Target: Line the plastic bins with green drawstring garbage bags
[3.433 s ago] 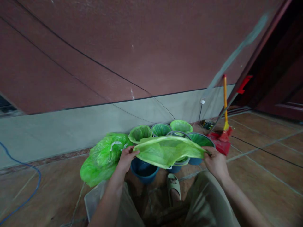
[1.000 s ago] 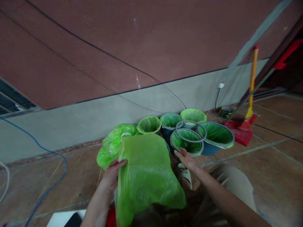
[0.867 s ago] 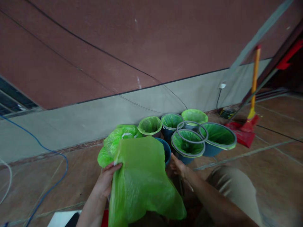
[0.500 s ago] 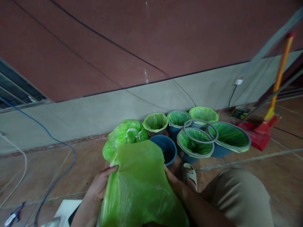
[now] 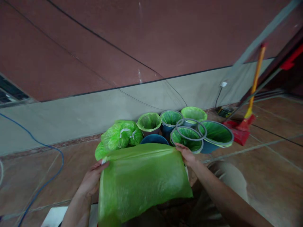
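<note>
A green plastic bag [image 5: 144, 179] is stretched wide between my two hands, its top edge nearly level and its lower part hanging loose. My left hand [image 5: 93, 176] pinches the upper left corner. The upper right corner is gripped by my right hand [image 5: 186, 154]. Just behind the bag stands a blue bucket [image 5: 155, 138] with only its far rim showing. Beyond my right hand is a bin [image 5: 189, 143] lined with green plastic, a loose grey ring [image 5: 191, 137] lying across its top.
Several lined bins, among them a large one [image 5: 215, 134], stand along the wall. Tied green bags [image 5: 118, 135] lie to their left. A red dustpan [image 5: 239, 129] with a yellow handle is at the right. A blue cable [image 5: 44, 181] crosses the floor at the left.
My right hand has moved up and to the right, spreading the bag wider and pulling its top edge straight. The bag now covers more of the blue bucket. The view has turned slightly right.
</note>
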